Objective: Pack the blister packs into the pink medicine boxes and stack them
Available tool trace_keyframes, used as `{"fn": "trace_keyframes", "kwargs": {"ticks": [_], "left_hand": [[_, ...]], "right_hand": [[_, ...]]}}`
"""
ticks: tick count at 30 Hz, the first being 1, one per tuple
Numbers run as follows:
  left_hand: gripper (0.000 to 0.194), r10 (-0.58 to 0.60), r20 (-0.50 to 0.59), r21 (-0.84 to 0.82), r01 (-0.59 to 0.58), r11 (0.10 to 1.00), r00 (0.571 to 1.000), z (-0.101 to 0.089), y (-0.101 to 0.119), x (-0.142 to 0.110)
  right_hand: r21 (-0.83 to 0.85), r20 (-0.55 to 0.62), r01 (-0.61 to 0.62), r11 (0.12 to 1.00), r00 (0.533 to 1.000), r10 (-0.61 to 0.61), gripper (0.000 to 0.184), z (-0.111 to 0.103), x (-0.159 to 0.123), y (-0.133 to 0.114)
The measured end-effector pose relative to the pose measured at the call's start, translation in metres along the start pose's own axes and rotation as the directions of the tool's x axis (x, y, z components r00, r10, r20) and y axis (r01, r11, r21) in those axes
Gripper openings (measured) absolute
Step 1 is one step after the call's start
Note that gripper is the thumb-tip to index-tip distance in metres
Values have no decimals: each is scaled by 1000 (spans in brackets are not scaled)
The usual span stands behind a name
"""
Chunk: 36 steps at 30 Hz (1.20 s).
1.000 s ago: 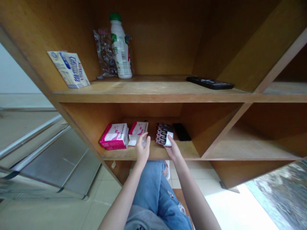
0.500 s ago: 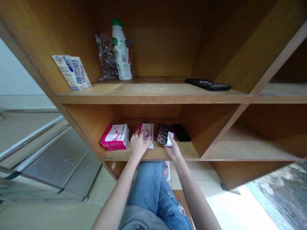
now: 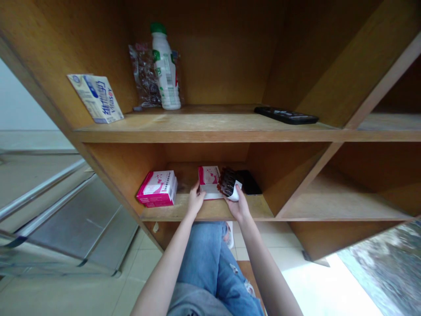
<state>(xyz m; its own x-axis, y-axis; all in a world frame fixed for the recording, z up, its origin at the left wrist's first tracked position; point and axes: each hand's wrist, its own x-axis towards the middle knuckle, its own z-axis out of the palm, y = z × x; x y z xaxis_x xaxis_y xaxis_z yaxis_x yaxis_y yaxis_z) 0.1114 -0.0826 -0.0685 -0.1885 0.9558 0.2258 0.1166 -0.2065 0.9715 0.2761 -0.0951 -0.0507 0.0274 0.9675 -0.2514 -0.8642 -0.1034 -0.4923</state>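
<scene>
In the lower compartment, my left hand [image 3: 196, 201] is closed on the left edge of a pink-and-white carton [image 3: 209, 176], thumb on top and fingers at its side. To its right, my right hand [image 3: 239, 205] grips a white tray [image 3: 235, 193] packed with several dark brown vials [image 3: 226, 181]. The tray is tilted, with the vials' ends facing the carton. Its left end overlaps or touches the carton's right edge; I cannot tell which. A black phone [image 3: 250, 182] lies behind and right of the tray, partly hidden by it.
A thicker pink-and-white box [image 3: 158, 188] sits at the left of this shelf [image 3: 177, 213]. The upper shelf holds a Vitasoy carton [image 3: 98, 98], a white bottle [image 3: 166, 74], crumpled clear plastic [image 3: 144, 79] and a black flat device [image 3: 286, 115]. A metal rack [image 3: 66, 210] stands left.
My left hand has moved from the top of the carton to its left edge, and the carton has shifted right. The vial tray has tilted and turned in my right hand.
</scene>
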Motion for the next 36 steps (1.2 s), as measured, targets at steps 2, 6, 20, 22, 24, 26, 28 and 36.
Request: {"fn": "trace_keyframes", "kwargs": {"ticks": [2,6,20,22,24,26,28,36], "left_hand": [[46,4,-32,-74,-6,997,999,1,-3,1],[41,-94,12,-247,94,964,996,0,-8,-1],[28,-47,-117,89,58,994,992,2,-3,-9],[27,-44,-130,107,58,993,991,2,-2,-10],[28,-44,-130,109,59,992,991,1,-2,-10],[31,-26,-116,114,39,993,993,-1,-2,-12],[35,27,-97,117,-15,993,995,-3,-2,-13],[34,62,-69,161,-50,986,996,-4,-9,-12]], "right_hand": [[42,-42,10,999,999,-9,13,-1,1,-2],[78,-60,22,997,998,-18,12,-8,5,-2],[-129,50,103,986,994,-97,20,-7,-16,2],[-216,80,6,976,997,12,19,-8,-22,3],[-327,113,-105,939,982,149,20,-8,-28,2],[-438,128,-215,873,946,297,22,-7,-32,0],[-514,124,-288,808,907,402,22,-5,-33,-3],[-565,42,-331,756,904,426,23,-2,-28,-15]]}}
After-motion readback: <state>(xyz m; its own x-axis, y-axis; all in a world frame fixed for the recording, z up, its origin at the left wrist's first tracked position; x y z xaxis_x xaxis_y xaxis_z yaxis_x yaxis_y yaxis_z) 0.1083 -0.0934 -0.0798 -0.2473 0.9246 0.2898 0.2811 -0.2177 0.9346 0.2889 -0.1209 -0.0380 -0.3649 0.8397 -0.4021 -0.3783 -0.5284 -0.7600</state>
